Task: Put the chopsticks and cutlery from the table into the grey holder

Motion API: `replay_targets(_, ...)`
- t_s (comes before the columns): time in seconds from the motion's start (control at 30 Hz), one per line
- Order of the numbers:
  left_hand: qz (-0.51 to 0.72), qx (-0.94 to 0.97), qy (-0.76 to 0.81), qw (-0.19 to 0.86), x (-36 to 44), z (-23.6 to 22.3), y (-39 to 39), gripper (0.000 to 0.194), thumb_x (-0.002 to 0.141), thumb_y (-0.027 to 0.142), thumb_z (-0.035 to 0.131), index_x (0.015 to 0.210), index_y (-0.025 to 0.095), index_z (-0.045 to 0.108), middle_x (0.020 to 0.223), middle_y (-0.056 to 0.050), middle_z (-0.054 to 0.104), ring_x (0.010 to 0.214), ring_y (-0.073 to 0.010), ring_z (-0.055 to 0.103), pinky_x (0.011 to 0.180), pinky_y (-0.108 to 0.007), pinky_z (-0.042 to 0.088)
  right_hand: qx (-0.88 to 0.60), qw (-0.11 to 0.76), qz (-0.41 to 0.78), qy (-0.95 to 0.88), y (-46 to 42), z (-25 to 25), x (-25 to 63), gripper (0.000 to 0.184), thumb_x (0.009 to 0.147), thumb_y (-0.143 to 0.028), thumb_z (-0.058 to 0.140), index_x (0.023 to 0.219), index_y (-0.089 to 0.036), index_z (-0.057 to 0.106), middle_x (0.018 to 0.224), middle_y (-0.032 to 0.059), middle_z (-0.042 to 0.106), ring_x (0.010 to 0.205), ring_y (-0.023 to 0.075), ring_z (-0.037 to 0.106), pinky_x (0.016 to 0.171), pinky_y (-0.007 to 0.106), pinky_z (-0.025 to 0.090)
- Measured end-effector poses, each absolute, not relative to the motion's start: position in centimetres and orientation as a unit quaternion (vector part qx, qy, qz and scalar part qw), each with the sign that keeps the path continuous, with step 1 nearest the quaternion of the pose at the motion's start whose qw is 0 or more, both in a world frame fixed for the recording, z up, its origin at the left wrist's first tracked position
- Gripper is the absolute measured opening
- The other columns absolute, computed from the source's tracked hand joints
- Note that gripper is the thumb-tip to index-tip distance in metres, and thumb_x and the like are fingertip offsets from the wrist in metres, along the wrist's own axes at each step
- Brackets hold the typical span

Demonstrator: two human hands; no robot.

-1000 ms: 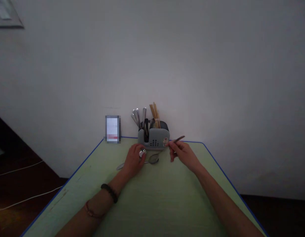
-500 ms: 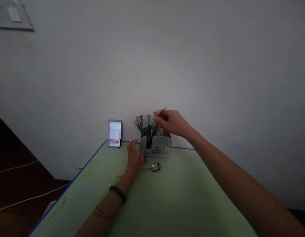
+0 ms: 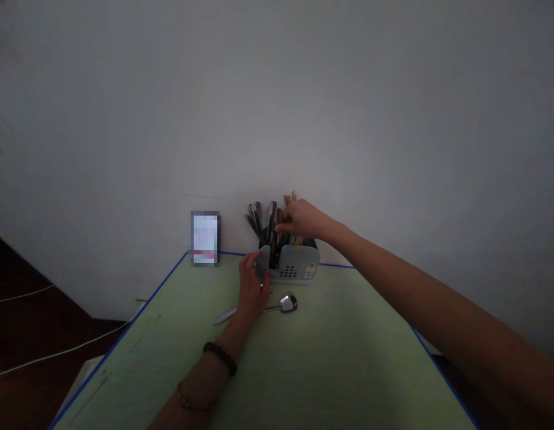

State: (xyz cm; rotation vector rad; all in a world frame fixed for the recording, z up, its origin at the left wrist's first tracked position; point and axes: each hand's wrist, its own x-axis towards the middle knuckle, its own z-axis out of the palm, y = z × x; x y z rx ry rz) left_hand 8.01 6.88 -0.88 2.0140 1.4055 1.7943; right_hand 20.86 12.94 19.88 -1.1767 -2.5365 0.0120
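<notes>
A grey cutlery holder (image 3: 293,266) stands at the far edge of the green table (image 3: 303,370), against the wall. Metal utensil handles (image 3: 259,218) and wooden chopsticks (image 3: 291,200) stick up from it. My right hand (image 3: 303,220) is over the holder, fingers closed at the top of a dark utensil standing in it. My left hand (image 3: 252,286) rests against the holder's left end, fingers curled round its corner. A steel spoon (image 3: 285,303) lies on the table just in front, its handle running under my left hand.
A small upright card stand (image 3: 205,237) stands left of the holder by the wall. The table has a blue edge (image 3: 162,286). White cables (image 3: 43,358) lie on the dark floor to the left.
My right hand lifted a dark utensil from the table up over the holder and lowered it in among the others. My left hand left the spoon and went to the holder's left end.
</notes>
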Motion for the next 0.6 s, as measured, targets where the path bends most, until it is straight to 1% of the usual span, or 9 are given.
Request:
replay_targets(0.03, 0.591, 0.661, 0.459, 0.051, 8.0, -0.9, 6.9, 0.046, 0.085, 0.021, 0.044, 0.129, 0.019, 0.028, 0.123, -0.015, 0.037, 0.117, -0.0253, 0.038, 0.093, -0.046, 0.042, -0.420, 0.157, 0.000, -0.894, 12.9, 19.6, 20.7, 0.022, 0.063, -0.024, 0.076, 0.047, -0.017, 0.062, 0.040, -0.0022, 0.047, 0.047, 0.0124, 0.049, 0.054, 0.025, 0.035)
replay_targets(0.1, 0.596, 0.658, 0.456, 0.051, 8.1, -0.9, 6.9, 0.048, 0.085, 0.020, 0.045, 0.130, 0.019, 0.028, 0.123, -0.015, 0.037, 0.117, -0.0256, 0.038, 0.092, -0.046, 0.043, -0.435, 0.107, -0.009, -0.894, 12.6, 19.3, 20.4, 0.017, 0.064, -0.026, 0.075, 0.053, -0.016, 0.066, 0.045, 0.0006, 0.053, 0.054, 0.0158, 0.055, 0.056, 0.026, 0.038)
replay_targets(0.17, 0.603, 0.654, 0.453, 0.049, 8.1, -0.9, 7.0, 0.050, 0.084, 0.019, 0.046, 0.130, 0.019, 0.028, 0.123, -0.014, 0.038, 0.117, -0.0257, 0.039, 0.091, -0.047, 0.043, -0.450, 0.062, -0.027, -0.891, 12.4, 19.4, 20.3, 0.012, 0.069, -0.025, 0.070, 0.066, -0.014, 0.070, 0.057, 0.0042, 0.062, 0.063, 0.0180, 0.059, 0.059, 0.026, 0.040)
replay_targets(0.23, 0.609, 0.651, 0.450, 0.044, 8.2, -1.0, 7.0, 0.051, 0.083, 0.018, 0.047, 0.131, 0.020, 0.029, 0.122, -0.014, 0.039, 0.116, -0.0258, 0.040, 0.091, -0.047, 0.043, -0.460, 0.044, -0.045, -0.886, 12.2, 19.8, 20.3, 0.014, 0.075, -0.025, 0.064, 0.078, -0.014, 0.071, 0.071, 0.0063, 0.068, 0.070, 0.0181, 0.061, 0.062, 0.026, 0.042)
replay_targets(0.3, 0.612, 0.651, 0.448, 0.041, 8.2, -1.1, 7.1, 0.052, 0.082, 0.017, 0.048, 0.131, 0.020, 0.029, 0.122, -0.014, 0.040, 0.116, -0.0261, 0.040, 0.091, -0.047, 0.043, -0.469, 0.058, -0.054, -0.880, 12.2, 20.4, 20.4, 0.017, 0.077, -0.025, 0.060, 0.085, -0.014, 0.071, 0.079, 0.0064, 0.070, 0.073, 0.0167, 0.062, 0.065, 0.025, 0.042)
replay_targets(0.4, 0.613, 0.648, 0.451, 0.039, 8.1, -1.3, 7.3, 0.053, 0.081, 0.016, 0.049, 0.131, 0.019, 0.030, 0.122, -0.014, 0.040, 0.117, -0.0266, 0.040, 0.091, -0.048, 0.043, -0.486, 0.067, -0.060, -0.869, 12.2, 21.3, 20.6, 0.017, 0.077, -0.023, 0.059, 0.088, -0.014, 0.069, 0.083, 0.0060, 0.070, 0.075, 0.0152, 0.062, 0.065, 0.023, 0.042)
replay_targets(0.47, 0.612, 0.648, 0.452, 0.040, 8.1, -1.3, 7.3, 0.054, 0.081, 0.016, 0.050, 0.131, 0.019, 0.030, 0.122, -0.014, 0.040, 0.118, -0.0268, 0.041, 0.091, -0.048, 0.043, -0.499, 0.045, -0.078, -0.862, 12.1, 21.8, 20.5, 0.017, 0.076, -0.023, 0.059, 0.088, -0.015, 0.069, 0.086, 0.0071, 0.070, 0.078, 0.0167, 0.063, 0.065, 0.023, 0.043)
replay_targets(0.6, 0.608, 0.652, 0.450, 0.046, 8.0, -1.4, 7.4, 0.056, 0.080, 0.014, 0.050, 0.132, 0.020, 0.029, 0.123, -0.014, 0.040, 0.117, -0.0261, 0.041, 0.090, -0.047, 0.044, -0.511, -0.044, -0.161, -0.843, 11.8, 22.6, 20.0, 0.023, 0.074, -0.026, 0.062, 0.093, -0.014, 0.069, 0.096, 0.0140, 0.069, 0.090, 0.0257, 0.063, 0.071, 0.031, 0.046)
